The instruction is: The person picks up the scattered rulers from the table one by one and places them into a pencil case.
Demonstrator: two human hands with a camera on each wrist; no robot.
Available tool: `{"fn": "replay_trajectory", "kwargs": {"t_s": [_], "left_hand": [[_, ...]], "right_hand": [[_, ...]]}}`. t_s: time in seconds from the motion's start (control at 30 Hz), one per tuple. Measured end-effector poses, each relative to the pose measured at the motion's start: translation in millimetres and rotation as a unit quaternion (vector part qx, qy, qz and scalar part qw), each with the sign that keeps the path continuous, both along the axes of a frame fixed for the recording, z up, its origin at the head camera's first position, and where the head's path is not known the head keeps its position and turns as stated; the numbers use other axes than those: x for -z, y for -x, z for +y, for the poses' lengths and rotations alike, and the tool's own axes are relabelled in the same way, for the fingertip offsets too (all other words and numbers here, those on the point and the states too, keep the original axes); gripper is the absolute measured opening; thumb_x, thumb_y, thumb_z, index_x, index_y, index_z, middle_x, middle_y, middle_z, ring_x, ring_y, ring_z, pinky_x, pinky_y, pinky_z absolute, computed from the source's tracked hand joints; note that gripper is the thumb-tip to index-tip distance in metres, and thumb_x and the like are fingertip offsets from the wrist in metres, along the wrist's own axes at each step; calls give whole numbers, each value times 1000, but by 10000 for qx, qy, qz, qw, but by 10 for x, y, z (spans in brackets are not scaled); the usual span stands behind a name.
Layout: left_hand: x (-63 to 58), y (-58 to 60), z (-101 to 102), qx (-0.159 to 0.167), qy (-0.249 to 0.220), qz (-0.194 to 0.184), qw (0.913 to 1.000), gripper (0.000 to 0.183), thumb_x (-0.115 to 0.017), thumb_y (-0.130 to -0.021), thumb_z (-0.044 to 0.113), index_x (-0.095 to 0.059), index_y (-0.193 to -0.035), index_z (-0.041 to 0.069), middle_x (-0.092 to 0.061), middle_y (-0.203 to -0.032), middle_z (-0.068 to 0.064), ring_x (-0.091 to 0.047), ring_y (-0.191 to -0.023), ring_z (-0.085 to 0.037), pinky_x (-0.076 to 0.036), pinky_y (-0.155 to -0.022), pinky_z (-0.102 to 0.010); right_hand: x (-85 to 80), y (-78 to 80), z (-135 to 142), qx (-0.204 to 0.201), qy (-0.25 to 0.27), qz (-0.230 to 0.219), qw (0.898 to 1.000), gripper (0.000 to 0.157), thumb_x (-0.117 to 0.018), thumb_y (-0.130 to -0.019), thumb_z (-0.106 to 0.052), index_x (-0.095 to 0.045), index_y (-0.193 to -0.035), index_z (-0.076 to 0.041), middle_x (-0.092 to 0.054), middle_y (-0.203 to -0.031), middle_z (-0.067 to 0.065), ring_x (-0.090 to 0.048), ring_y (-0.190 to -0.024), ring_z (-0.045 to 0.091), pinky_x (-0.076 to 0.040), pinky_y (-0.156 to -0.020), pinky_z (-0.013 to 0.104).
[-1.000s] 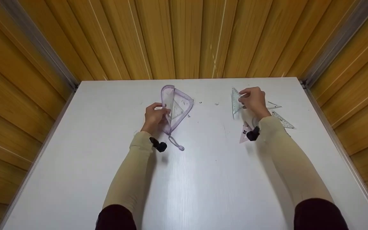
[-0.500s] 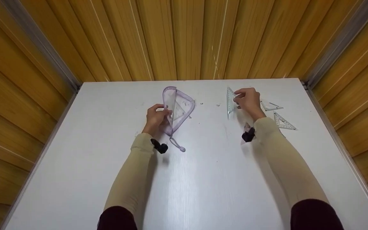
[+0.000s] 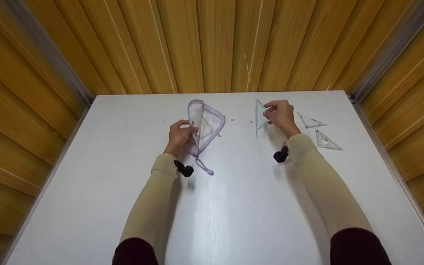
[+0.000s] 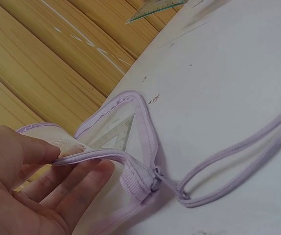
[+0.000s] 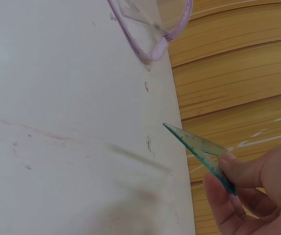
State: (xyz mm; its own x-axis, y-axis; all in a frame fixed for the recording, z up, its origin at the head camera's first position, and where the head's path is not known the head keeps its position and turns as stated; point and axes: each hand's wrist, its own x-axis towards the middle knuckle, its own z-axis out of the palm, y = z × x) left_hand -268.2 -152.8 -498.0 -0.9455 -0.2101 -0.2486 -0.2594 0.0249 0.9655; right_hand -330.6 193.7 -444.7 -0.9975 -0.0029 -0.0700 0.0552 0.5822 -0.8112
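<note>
A clear pouch with lilac trim and an unzipped mouth is on the white table, left of the middle. My left hand pinches one edge of that mouth, thumb on one side and fingers on the other. Inside the pouch lies a clear set square. Its zipper's lilac loop trails over the table. On the right, my right hand pinches a greenish clear set square between thumb and fingers, holding it up on edge above the table, its shadow below.
Two clear set squares lie on the table to the right of my right hand. A pinkish piece shows partly under the right wrist camera. Wood-patterned panels rise behind the table's far edge.
My right hand has moved left with the greenish set square, toward the pouch, uncovering more of the two set squares on the right. The left hand keeps its grip on the pouch.
</note>
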Motion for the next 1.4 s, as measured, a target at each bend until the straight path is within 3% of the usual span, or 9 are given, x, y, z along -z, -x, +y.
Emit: {"fn": "replay_trajectory", "kwargs": {"t_s": [0.33, 0.53, 0.77, 1.0, 1.2, 1.4], "left_hand": [[-21, -6, -22, 1, -18, 35, 10000, 34, -70, -95, 9, -65, -127, 0, -74, -91, -10, -61, -69, -16, -52, -63, -31], [1, -20, -18, 22, 109, -63, 9999, 33, -70, -95, 10, -66, -127, 1, -72, -90, -9, -60, -69, -16, -52, -63, -31], [-19, -18, -30, 51, 164, 10, 9999, 32, -68, -96, 10, -65, -126, 0, -73, -90, -10, -62, -70, -17, -52, -63, -31], [-3, -10, -26, 35, 96, 47, 9999, 31, -67, -95, 7, -65, -125, -2, -74, -88, -10, -60, -66, -15, -50, -60, -29], [0, 8, -12, 19, 60, 142, 9999, 31, -67, -95, 6, -65, -124, -3, -76, -89, -11, -62, -65, -15, -51, -59, -29], [-25, 5, 8, 24, 72, 59, 10000, 34, -70, -93, 7, -65, -126, -2, -75, -89, -10, -61, -67, -15, -51, -60, -30]], "right_hand": [[9, 44, -198, -118, 205, 50, 9997, 33, -69, -95, 0, -69, -128, -2, -70, -112, 17, -71, -103, 36, -60, -71, 28], [28, 56, -318, -222, 216, -53, 9995, 34, -69, -96, -1, -69, -129, -2, -70, -112, 16, -71, -102, 34, -60, -76, 32], [33, 96, -473, -312, 348, -97, 9989, 33, -70, -95, 0, -70, -128, -3, -70, -111, 15, -70, -100, 31, -59, -72, 27], [59, 114, -605, -345, 315, -114, 9988, 32, -71, -94, -1, -71, -126, -4, -72, -108, 14, -72, -95, 29, -60, -75, 32], [81, 143, -698, -333, 520, -130, 9980, 30, -71, -94, 0, -72, -123, -4, -72, -105, 15, -72, -96, 33, -59, -69, 28], [94, 154, -785, -353, 555, -184, 9977, 32, -71, -95, -1, -71, -126, -4, -71, -107, 14, -71, -101, 35, -60, -77, 34]]}}
